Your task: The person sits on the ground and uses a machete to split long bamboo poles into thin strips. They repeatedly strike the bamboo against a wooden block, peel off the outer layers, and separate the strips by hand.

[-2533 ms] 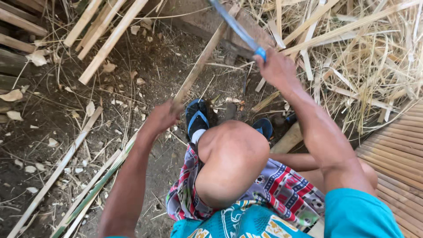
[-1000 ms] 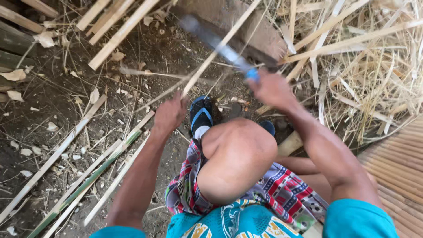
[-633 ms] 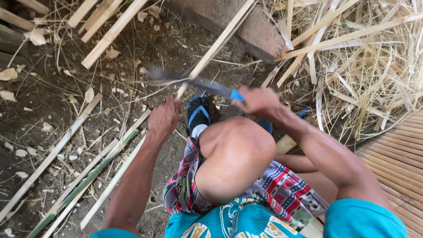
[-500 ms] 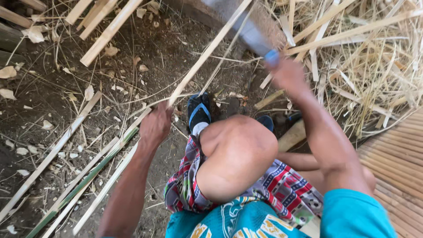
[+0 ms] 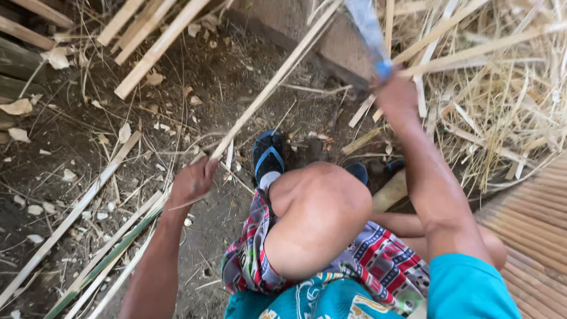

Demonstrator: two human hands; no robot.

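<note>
Head view: left hand (image 5: 192, 180) grasping bamboo strip (image 5: 277, 77); right hand (image 5: 397, 97) clenched on raised blade (image 5: 367, 26), upper right. Split strips (image 5: 150, 50) piled upper left; strip in hand uncut.

Your left hand (image 5: 192, 183) grips a pale, dry bamboo strip (image 5: 271, 82), matt and fibrous, while your right hand (image 5: 397, 97) holds a knife (image 5: 367, 29) with a dull grey metal blade and a smooth blue plastic handle. Underfoot lies rough, crumbly dirt ground (image 5: 59, 153) strewn with straw-like bamboo shavings (image 5: 502, 112); your shorts (image 5: 378, 263) are printed woven cloth.
</note>
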